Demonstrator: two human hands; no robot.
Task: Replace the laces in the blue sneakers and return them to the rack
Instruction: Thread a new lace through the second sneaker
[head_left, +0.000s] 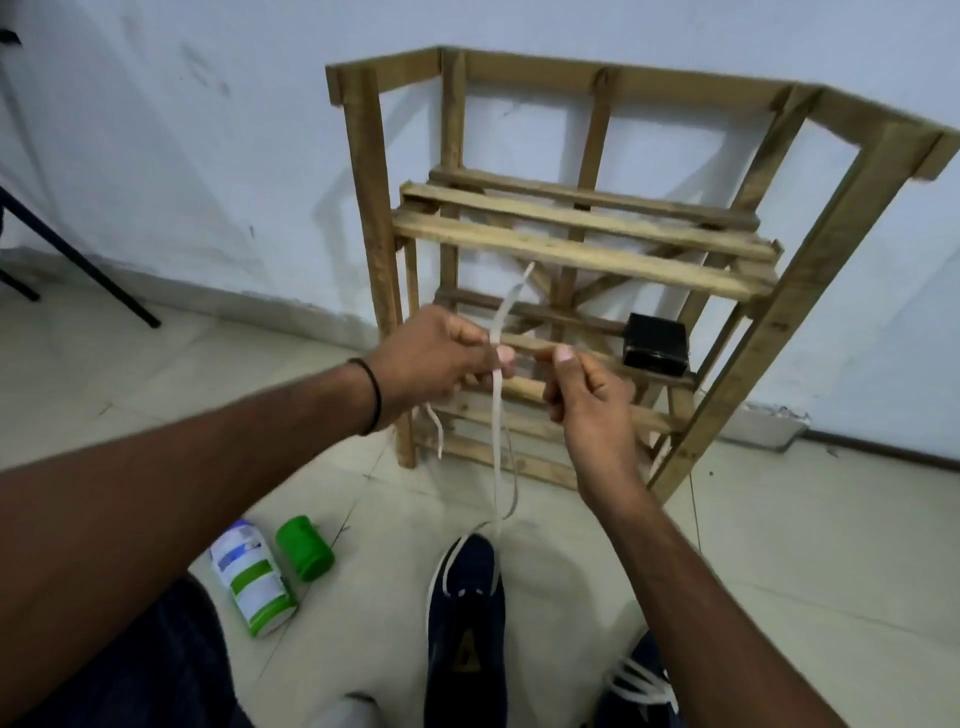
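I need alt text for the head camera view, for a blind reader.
Left hand pinches a white lace rising from a dark blue sneaker on the floor; the right hand is beside it. A wooden rack stands behind.

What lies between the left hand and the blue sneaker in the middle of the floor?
In the head view, the white lace hangs from the left hand grip down to the sneaker, with the rack base and floor tile behind it.

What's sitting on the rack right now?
A small black box on a lower shelf of the wooden rack; the left hand and right hand hide part of that shelf.
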